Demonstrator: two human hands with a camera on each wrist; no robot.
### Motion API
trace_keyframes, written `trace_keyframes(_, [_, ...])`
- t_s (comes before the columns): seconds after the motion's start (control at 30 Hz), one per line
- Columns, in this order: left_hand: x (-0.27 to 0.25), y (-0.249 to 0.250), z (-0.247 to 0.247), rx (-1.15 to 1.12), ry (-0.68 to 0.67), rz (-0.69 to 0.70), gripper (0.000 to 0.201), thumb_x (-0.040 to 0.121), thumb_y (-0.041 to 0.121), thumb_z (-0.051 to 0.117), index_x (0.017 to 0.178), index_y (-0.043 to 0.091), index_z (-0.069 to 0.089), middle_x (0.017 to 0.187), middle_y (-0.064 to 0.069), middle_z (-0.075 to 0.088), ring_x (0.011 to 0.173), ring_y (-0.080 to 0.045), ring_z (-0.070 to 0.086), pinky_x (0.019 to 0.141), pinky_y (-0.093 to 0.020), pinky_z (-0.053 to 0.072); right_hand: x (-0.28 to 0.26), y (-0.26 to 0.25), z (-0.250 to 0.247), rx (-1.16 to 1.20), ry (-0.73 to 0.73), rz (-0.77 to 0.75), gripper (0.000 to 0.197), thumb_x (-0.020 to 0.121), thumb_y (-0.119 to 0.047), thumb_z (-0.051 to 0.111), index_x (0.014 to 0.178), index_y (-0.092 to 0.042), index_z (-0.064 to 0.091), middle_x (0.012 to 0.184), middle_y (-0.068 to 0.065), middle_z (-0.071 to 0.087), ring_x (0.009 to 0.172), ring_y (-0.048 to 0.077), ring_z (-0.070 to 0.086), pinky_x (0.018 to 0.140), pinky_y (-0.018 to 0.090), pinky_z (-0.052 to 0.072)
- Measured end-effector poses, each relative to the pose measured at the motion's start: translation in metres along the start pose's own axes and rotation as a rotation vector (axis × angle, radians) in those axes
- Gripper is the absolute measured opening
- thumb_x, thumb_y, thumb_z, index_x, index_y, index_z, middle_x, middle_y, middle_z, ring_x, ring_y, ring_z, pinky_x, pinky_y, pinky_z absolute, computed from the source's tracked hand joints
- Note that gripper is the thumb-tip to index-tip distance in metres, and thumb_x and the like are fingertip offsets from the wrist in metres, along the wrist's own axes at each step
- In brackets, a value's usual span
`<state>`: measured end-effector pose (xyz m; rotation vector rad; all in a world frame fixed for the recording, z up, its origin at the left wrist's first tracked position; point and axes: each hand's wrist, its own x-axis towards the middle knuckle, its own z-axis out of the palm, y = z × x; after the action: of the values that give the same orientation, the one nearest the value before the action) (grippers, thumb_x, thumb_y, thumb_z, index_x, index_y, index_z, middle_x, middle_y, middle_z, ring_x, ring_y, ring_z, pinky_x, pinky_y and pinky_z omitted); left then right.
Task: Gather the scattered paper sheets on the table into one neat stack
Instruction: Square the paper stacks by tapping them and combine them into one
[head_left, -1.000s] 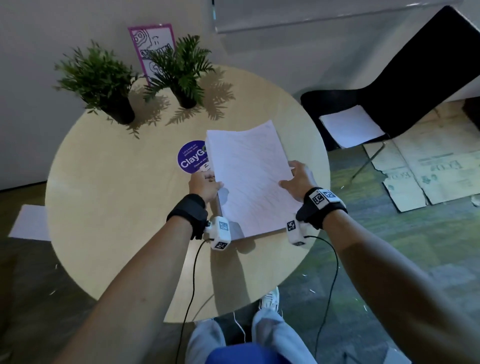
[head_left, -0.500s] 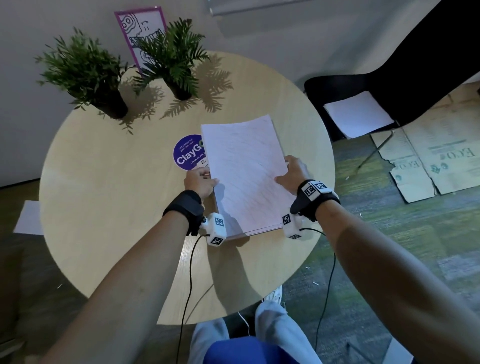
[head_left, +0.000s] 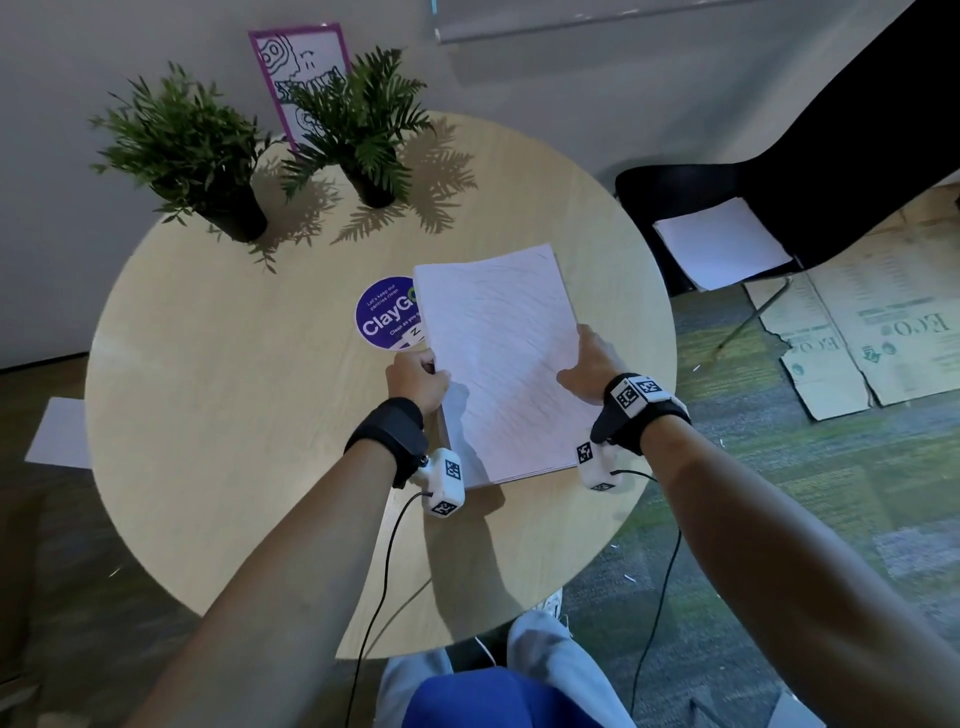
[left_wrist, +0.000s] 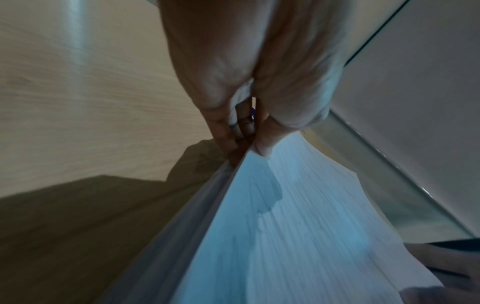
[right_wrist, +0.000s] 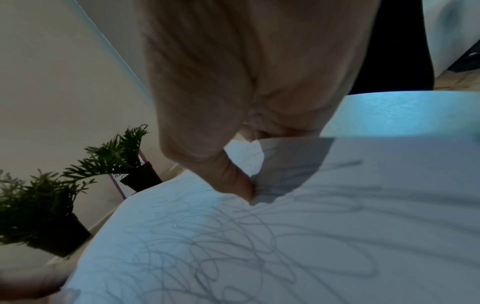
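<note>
A stack of white paper sheets (head_left: 501, 358) with faint scribbles is held over the round wooden table (head_left: 218, 415). My left hand (head_left: 415, 376) pinches its left edge, thumb on top and fingers beneath, as the left wrist view shows on the paper stack (left_wrist: 298, 236). My right hand (head_left: 589, 364) grips the right edge with the thumb (right_wrist: 233, 183) pressed on the top sheet (right_wrist: 259, 246). The near edge of the stack looks raised off the table and casts a shadow.
A purple round sticker (head_left: 384, 314) lies partly under the stack's far left corner. Two potted plants (head_left: 202, 156) (head_left: 363, 135) stand at the table's far side. A black chair (head_left: 779, 171) with white sheets (head_left: 722, 244) stands to the right. Another white sheet (head_left: 57, 431) lies on the floor at left.
Both hands keep the same hold on the stack's sides. The stack has barely shifted; mostly the head view has moved.
</note>
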<state>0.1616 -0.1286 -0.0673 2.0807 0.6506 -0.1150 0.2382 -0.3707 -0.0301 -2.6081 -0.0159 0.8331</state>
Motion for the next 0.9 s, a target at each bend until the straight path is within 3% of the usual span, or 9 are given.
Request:
trace_keyframes(0.1, [-0.003,0.006,0.0,0.062,0.006,0.006,0.039,0.075,-0.001,0.06,0.057,0.013,0.028,0.06,-0.002,0.033,0.062,-0.019,0.028,0.053,-0.028,0.023,-0.001,-0.002,0.002,-0.021,0.021,0.023,0.068,0.084,-0.019,0.067,0.143,-0.008,0.034,0.135,0.014,0.053,0.116,0.035,0.056,0.094,0.046,0.051])
trace_keyframes(0.2, [-0.006,0.012,0.003,0.138,-0.001,-0.01,0.036,0.075,-0.003,0.055,0.06,0.013,0.027,0.064,-0.006,0.035,0.064,-0.021,0.029,0.051,-0.029,0.022,-0.005,-0.007,0.004,-0.061,0.063,0.069,0.036,0.08,-0.019,0.067,0.11,-0.011,0.049,0.111,0.01,0.058,0.091,0.031,0.062,0.078,0.04,0.056])
trace_keyframes(0.3, [-0.008,0.019,0.008,0.169,0.021,-0.046,0.023,0.075,-0.001,0.058,0.065,0.007,0.039,0.082,-0.017,0.052,0.072,-0.033,0.045,0.06,-0.03,0.042,-0.009,-0.012,0.004,-0.118,0.101,0.094,0.024,0.077,-0.019,0.068,0.083,-0.012,0.046,0.113,0.011,0.054,0.096,0.032,0.058,0.081,0.041,0.054])
trace_keyframes(0.37, [-0.009,0.022,0.01,0.136,0.047,-0.104,0.015,0.074,0.001,0.063,0.086,0.004,0.054,0.109,-0.02,0.054,0.094,-0.036,0.054,0.084,-0.041,0.052,-0.011,-0.016,0.003,-0.14,0.102,0.105,0.025,0.079,-0.02,0.069,0.078,-0.011,0.046,0.118,0.012,0.048,0.105,0.033,0.052,0.09,0.041,0.05])
trace_keyframes(0.4, [-0.009,0.022,0.011,0.127,0.056,-0.164,0.028,0.074,0.003,0.065,0.1,0.005,0.054,0.116,-0.017,0.051,0.102,-0.035,0.054,0.092,-0.043,0.051,-0.01,-0.017,0.003,-0.147,0.104,0.108,0.028,0.079,-0.021,0.07,0.076,-0.011,0.045,0.118,0.012,0.048,0.105,0.033,0.052,0.091,0.041,0.049])
trace_keyframes(0.53, [-0.012,0.034,0.016,0.129,0.057,-0.283,0.055,0.077,0.014,0.065,0.128,0.004,0.045,0.129,-0.016,0.049,0.118,-0.036,0.049,0.102,-0.044,0.045,-0.008,-0.016,0.005,-0.152,0.122,0.096,0.039,0.084,-0.038,0.072,0.075,-0.013,0.043,0.121,0.01,0.05,0.106,0.031,0.052,0.089,0.039,0.046])
trace_keyframes(0.7, [-0.015,0.059,0.023,0.165,0.009,-0.373,0.059,0.075,0.023,0.063,0.125,-0.001,0.046,0.126,-0.018,0.054,0.115,-0.036,0.054,0.094,-0.041,0.051,-0.012,-0.028,0.005,-0.119,0.146,0.1,0.031,0.081,-0.029,0.075,0.082,-0.014,0.047,0.116,0.009,0.054,0.101,0.032,0.057,0.086,0.04,0.053])
trace_keyframes(0.8, [-0.014,0.066,0.025,0.229,-0.013,-0.409,0.059,0.081,0.025,0.062,0.13,-0.003,0.042,0.131,-0.02,0.048,0.12,-0.036,0.048,0.098,-0.038,0.046,-0.011,-0.033,-0.001,-0.06,0.149,0.146,0.029,0.073,-0.026,0.075,0.074,-0.014,0.049,0.096,0.008,0.062,0.078,0.028,0.062,0.067,0.035,0.056])
trace_keyframes(0.9, [-0.011,0.065,0.024,0.205,-0.007,-0.449,0.053,0.08,0.025,0.062,0.124,0.001,0.045,0.129,-0.019,0.048,0.118,-0.035,0.049,0.098,-0.041,0.047,-0.012,-0.034,-0.009,0.055,0.121,0.192,0.037,0.074,-0.024,0.081,0.07,-0.011,0.046,0.075,0.004,0.054,0.062,0.021,0.051,0.045,0.024,0.037])
